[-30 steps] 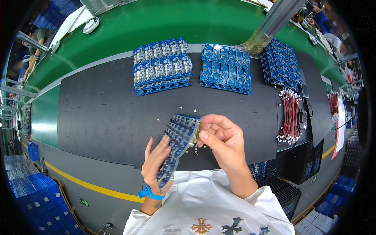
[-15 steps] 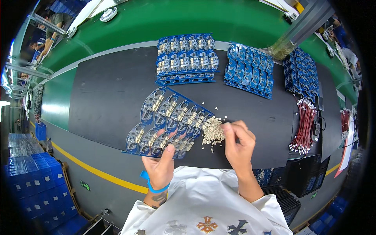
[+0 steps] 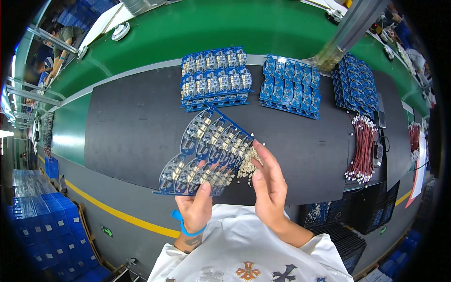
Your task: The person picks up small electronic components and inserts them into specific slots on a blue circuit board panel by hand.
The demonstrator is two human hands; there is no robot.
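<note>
My left hand (image 3: 195, 207) grips the near edge of a blue circuit board panel (image 3: 190, 134), thumb on top and fingers beneath. The panel is tilted above the black mat and carries rows of curved boards with metal and cream parts. At its right end, my right hand (image 3: 271, 188) is open, thumb and fingers apart. Its index fingertip is at the panel's right corner; whether it touches is hard to tell. A heap of small cream connectors (image 3: 246, 169) lies on the mat, partly hidden by the panel and my right hand.
Beyond the panel stand a stack of populated panels (image 3: 216, 77), a second panel stack (image 3: 290, 87) and a third (image 3: 356, 87). A bundle of red wires with white plugs (image 3: 363, 148) lies at the right. A metal post (image 3: 347, 37) rises behind. Blue crates (image 3: 51, 225) stand lower left.
My right hand has moved left from the connector heap to the panel's right corner, and its fingers have spread. The panel has shifted slightly right in my left hand.
</note>
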